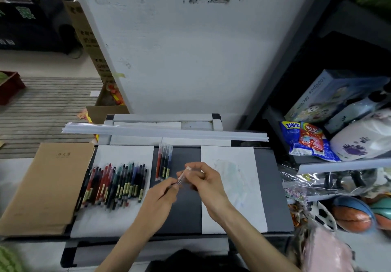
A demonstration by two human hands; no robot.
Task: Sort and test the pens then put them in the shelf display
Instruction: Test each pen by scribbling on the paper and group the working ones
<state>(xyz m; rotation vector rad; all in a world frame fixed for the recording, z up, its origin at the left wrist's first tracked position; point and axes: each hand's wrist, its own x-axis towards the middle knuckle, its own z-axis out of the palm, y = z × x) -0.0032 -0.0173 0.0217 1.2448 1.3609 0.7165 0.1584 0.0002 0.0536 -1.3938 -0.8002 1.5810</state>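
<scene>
Over the dark table (275,187), both my hands hold one pen (183,176) with a clear cap. My left hand (163,191) grips its lower barrel and my right hand (203,178) pinches the capped upper end. A row of several red, black, green and blue pens (114,186) lies on a white sheet (118,219) at the left. A small group of several sorted pens (163,161) lies on the dark strip behind my hands. A scribbled white test sheet (232,187) lies under and right of my right hand.
A brown paper booklet (42,187) lies at the table's left edge. Long white strips (165,133) lie across the back of the table. A dark shelf at the right holds snack bags (306,139), a puzzle box (330,96) and balls (353,214).
</scene>
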